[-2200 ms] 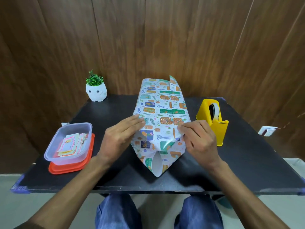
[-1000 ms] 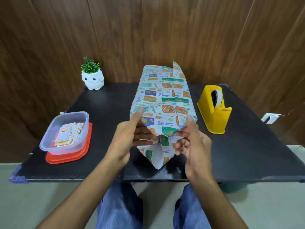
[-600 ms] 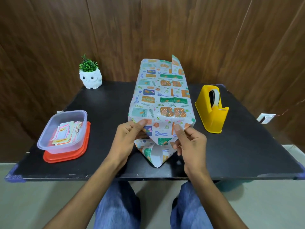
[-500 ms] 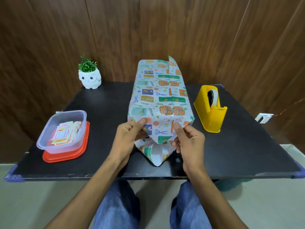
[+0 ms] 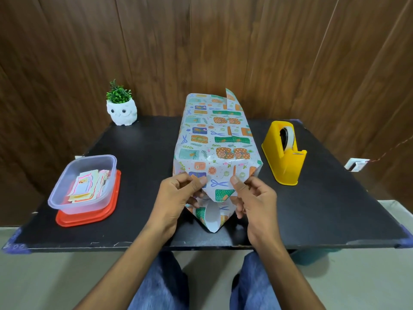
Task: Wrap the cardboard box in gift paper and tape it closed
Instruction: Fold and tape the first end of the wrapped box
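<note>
The box, hidden under patterned gift paper (image 5: pixel 214 139), lies lengthwise on the middle of the black table (image 5: pixel 143 166). At its near end the paper is folded down into a pointed flap (image 5: pixel 213 220) that shows its white underside. My left hand (image 5: pixel 176 198) pinches the left side of that end fold between thumb and fingers. My right hand (image 5: pixel 252 198) pinches the right side the same way. At the far end a paper corner (image 5: pixel 230 99) sticks up. The yellow tape dispenser (image 5: pixel 285 153) stands to the right of the box.
A clear plastic tub of paper slips (image 5: pixel 82 182) sits on a red lid at the left. A white owl pot with a green plant (image 5: pixel 121 110) stands at the far left. A wood-panelled wall runs behind the table.
My hands moved from pressing the side folds flat to pinching the near end's top flap, with thumbs on top. The box barely shifted.
</note>
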